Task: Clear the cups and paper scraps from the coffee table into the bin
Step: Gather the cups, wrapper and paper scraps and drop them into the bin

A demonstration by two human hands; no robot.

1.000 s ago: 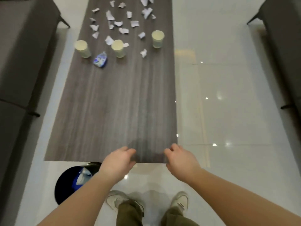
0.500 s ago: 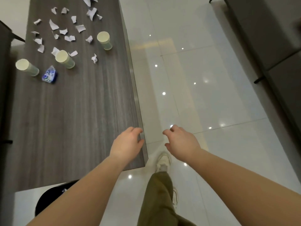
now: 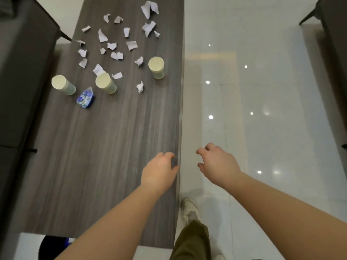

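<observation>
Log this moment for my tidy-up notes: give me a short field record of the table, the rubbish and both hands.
surface: dark wood-grain coffee table
cups: three pale paper cups, left, middle, right, all upright
scraps: torn white paper scraps scattered at the far end
other: crumpled blue-and-white wrapper between left and middle cups
bin: black round bin, near left corner, partly hidden
left hand: empty, over table edge
right hand: empty, over floor

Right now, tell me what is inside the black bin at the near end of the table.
Only a sliver of the round black bin shows, with a scrap of blue and white inside. The left forearm and the grey wooden table cover the rest.
</observation>
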